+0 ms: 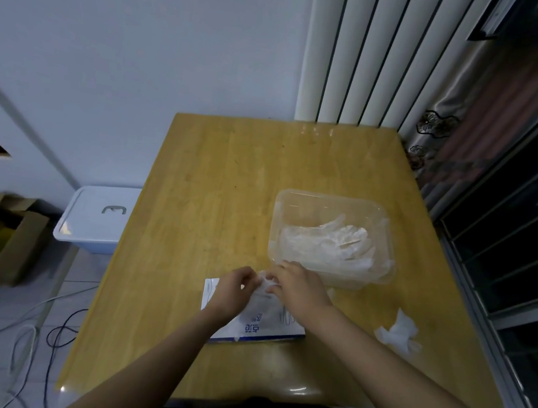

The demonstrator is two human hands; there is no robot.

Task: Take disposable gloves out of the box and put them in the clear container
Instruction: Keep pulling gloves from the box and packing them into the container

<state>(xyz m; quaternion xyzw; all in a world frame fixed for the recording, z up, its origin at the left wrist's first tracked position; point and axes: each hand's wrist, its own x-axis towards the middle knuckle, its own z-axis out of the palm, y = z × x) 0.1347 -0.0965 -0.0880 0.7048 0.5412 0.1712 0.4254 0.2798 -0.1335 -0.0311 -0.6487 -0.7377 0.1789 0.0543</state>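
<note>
Wooden table (213, 180) holds a clear container (328, 198) of gloves (323, 245); left hand (231, 288) and right hand (298, 289) pinch a glove (263, 283) over the box (263, 329).

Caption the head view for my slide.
Left hand and right hand pinch a glove over the box; the clear container nearby already holds gloves.

The counter (217, 171) is pale varnished wood, glossy enough to catch light at its near edge. The clear container (328, 198) is thin, shiny plastic. The gloves (326, 247) in it are filmy, crinkled and translucent, like the glove (263, 282) above the box (266, 332) — smooth printed card. On the floor are a smooth white plastic bin (98, 214) and a matt brown cardboard carton (5, 241).
</note>
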